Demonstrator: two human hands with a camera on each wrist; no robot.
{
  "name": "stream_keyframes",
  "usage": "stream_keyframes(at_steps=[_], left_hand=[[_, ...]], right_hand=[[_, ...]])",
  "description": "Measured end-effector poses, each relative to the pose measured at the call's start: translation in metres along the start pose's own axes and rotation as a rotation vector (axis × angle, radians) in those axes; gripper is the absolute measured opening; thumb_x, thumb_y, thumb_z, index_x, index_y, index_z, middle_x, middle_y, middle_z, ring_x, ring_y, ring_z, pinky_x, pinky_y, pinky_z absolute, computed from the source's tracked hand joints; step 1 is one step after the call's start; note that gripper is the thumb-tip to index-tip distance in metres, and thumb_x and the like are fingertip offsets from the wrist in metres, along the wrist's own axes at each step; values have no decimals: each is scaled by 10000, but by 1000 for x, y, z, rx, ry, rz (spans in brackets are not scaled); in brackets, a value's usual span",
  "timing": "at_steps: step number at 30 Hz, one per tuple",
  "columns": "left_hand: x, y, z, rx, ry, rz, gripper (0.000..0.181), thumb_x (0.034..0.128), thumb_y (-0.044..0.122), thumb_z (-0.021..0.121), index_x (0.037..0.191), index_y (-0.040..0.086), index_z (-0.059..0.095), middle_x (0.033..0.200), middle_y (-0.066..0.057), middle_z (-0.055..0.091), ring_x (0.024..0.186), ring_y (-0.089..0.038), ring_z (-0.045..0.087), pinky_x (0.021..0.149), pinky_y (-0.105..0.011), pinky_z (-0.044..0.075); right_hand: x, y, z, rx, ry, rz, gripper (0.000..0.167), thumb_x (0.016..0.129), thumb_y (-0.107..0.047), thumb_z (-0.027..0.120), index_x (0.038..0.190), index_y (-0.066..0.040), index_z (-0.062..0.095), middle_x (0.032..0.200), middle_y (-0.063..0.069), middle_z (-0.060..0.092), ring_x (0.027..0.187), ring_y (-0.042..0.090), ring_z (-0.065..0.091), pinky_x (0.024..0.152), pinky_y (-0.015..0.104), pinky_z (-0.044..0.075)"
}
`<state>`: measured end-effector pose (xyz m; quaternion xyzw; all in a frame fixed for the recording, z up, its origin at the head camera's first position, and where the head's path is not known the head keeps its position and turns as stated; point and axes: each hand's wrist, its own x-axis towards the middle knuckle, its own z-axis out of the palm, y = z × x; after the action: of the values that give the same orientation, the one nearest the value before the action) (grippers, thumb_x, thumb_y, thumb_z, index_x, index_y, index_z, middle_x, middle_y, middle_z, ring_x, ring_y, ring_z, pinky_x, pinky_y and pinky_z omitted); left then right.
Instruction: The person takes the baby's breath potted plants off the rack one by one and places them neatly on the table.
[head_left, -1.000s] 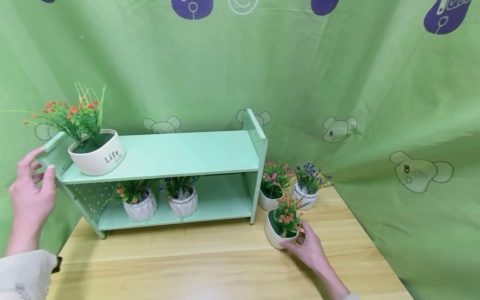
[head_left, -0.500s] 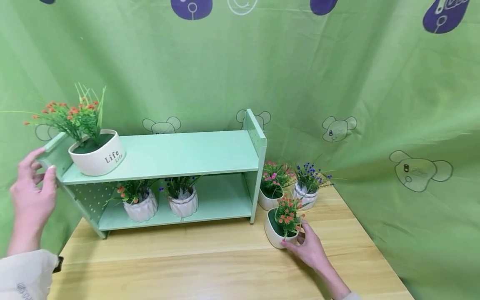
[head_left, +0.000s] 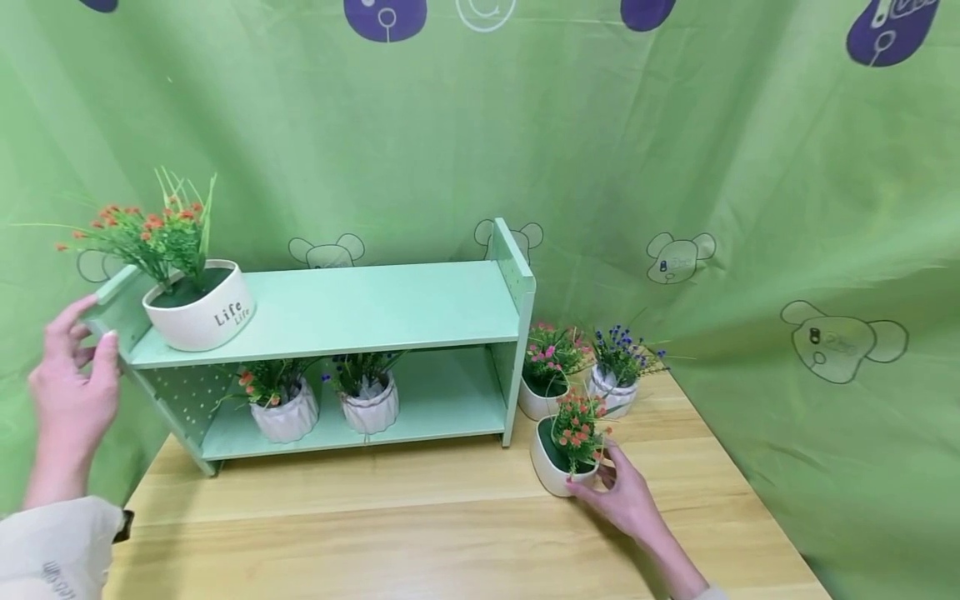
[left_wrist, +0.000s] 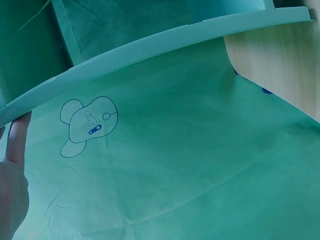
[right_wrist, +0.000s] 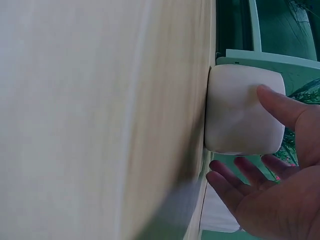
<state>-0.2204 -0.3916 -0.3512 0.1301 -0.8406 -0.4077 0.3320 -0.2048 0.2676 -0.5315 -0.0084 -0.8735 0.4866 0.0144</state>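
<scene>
My left hand [head_left: 75, 400] is at the left side panel of the green shelf [head_left: 375, 304], index fingertip on its upper edge and thumb raised near its front. In the left wrist view a straight finger [left_wrist: 18, 137] touches the panel. My right hand [head_left: 626, 500] holds a white pot [head_left: 551, 471] with orange flowers, standing on the table. In the right wrist view the thumb of the right hand [right_wrist: 280, 180] lies on the side of the white pot [right_wrist: 245, 110], with the fingers spread along another side. A larger "Life" pot [head_left: 202, 312] stands at the top shelf's left end.
Two white ribbed pots [head_left: 287, 414] stand on the lower shelf. Right of the shelf, on the wooden table [head_left: 375, 533], are a pot with pink flowers [head_left: 542, 400] and one with blue flowers [head_left: 611, 392]. A green curtain [head_left: 585, 150] hangs behind and beside the table.
</scene>
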Motion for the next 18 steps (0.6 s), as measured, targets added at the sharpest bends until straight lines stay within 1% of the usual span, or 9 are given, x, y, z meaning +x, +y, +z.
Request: stream_keyframes(at_steps=[3,6,7,9,11,13,15,17,18], left_hand=[[0,0,-1,-5,-5,-4,549,1090,232,483,1554,486,336,1531,-179,531,1242,-90,605,713,70,438],[-1,1,0,-5,-10,-8,553,1092,232,478,1556,492,327,1537,-187,521,1253,-96,601,718,71,437],[-1,1,0,-10,-9,-6,551,1091,228,480,1556,486,333,1535,-192,521,1250,-92,601,717,70,437],[-2,2,0,-12,-10,-6,551,1090,228,482,1556,482,334,1533,-195,521,1241,-77,601,717,69,438],[-2,2,1,-18,-10,-8,551,1089,223,483,1557,476,339,1533,-193,521,1231,-64,601,718,67,442],[-2,2,1,-28,1,-5,547,1086,214,490,1553,465,356,1525,-190,532,1224,-56,607,719,66,444],[-1,1,1,-28,5,-8,547,1086,216,489,1553,468,354,1524,-179,534,1231,-56,607,723,68,442],[-1,1,1,-35,7,-10,545,1086,213,491,1551,462,359,1528,-177,530,1247,-64,605,723,68,441],[0,1,2,-34,5,-11,545,1085,213,494,1552,460,359,1528,-180,528,1246,-58,605,721,69,439]], right_hand=[[-2,-1,-2,11,15,3,1034,797,-192,902,1599,-11,274,1581,331,367,1389,504,488,1170,461,419],[-7,-7,-6,1,75,-37,1005,809,-168,889,1598,-13,285,1538,313,438,1370,481,518,1162,448,446],[-8,-11,-7,-8,113,-58,986,812,-165,886,1592,-12,302,1514,301,474,1351,467,539,1154,415,469],[-13,-19,-10,-13,209,-107,939,817,-145,882,1577,-15,347,1473,270,540,1302,426,583,1127,297,505],[-16,-28,-11,12,308,-152,894,811,-104,883,1556,-22,397,1449,216,583,1272,339,602,1093,149,487],[-18,-37,-11,45,403,-198,860,794,-59,888,1530,-31,446,1424,194,612,1252,211,604,1047,32,436],[-20,-46,-10,86,472,-243,840,782,-24,888,1515,-53,479,1419,165,621,1236,89,584,1048,9,415],[-22,-58,-8,130,526,-305,801,777,15,880,1488,-55,517,1405,154,628,1222,13,569,1068,38,432],[-23,-64,-7,154,545,-345,775,778,39,870,1471,-44,534,1392,154,632,1217,-5,570,1077,60,444]])
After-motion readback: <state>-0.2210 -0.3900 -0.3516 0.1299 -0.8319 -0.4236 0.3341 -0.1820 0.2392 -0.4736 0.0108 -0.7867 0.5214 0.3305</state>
